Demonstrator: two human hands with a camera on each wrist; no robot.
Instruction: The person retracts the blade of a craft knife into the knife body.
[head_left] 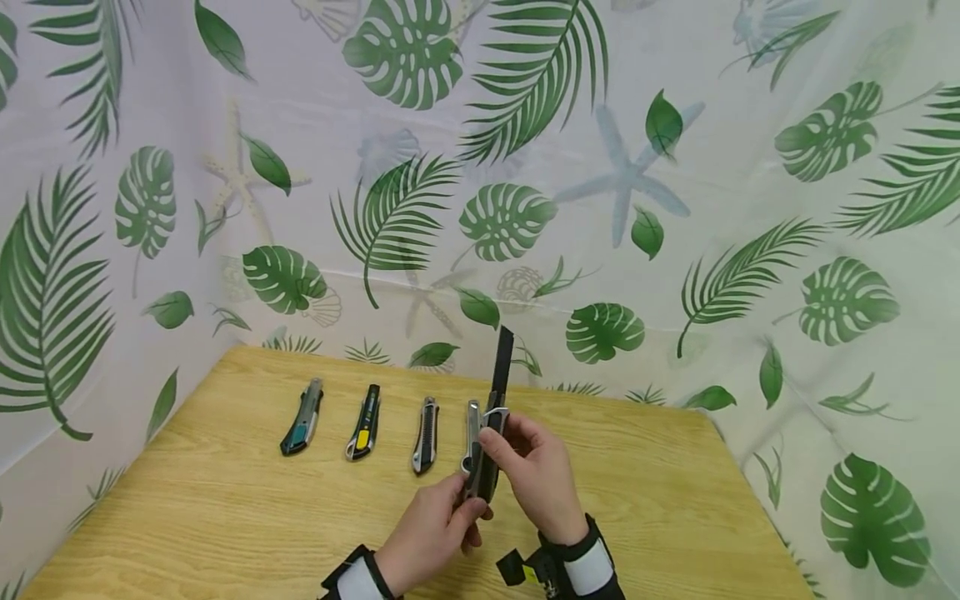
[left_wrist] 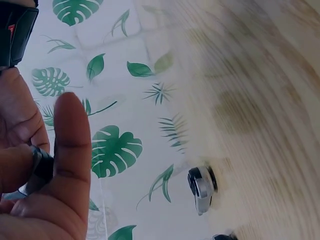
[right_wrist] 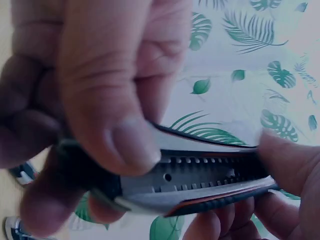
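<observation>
Both hands hold a snap-off utility knife (head_left: 484, 477) above the table, tilted upward with a long dark blade (head_left: 503, 358) out of its top. My left hand (head_left: 431, 525) grips the lower end of the handle. My right hand (head_left: 543, 475) pinches the upper handle, near where the blade comes out. In the right wrist view, the right thumb (right_wrist: 110, 105) lies on the grey toothed channel of the knife, which has orange-edged sides; the left thumb (right_wrist: 292, 165) is at its other end. The left wrist view shows only a small dark part of the handle between the fingers.
On the wooden table (head_left: 225, 517) several utility knives lie in a row: a grey-teal one (head_left: 303, 419), a black-yellow one (head_left: 363, 425), a black-silver one (head_left: 425, 437) and a silver one (head_left: 472, 425) partly behind the held knife. A leaf-patterned sheet (head_left: 525, 275) surrounds the table's back and sides.
</observation>
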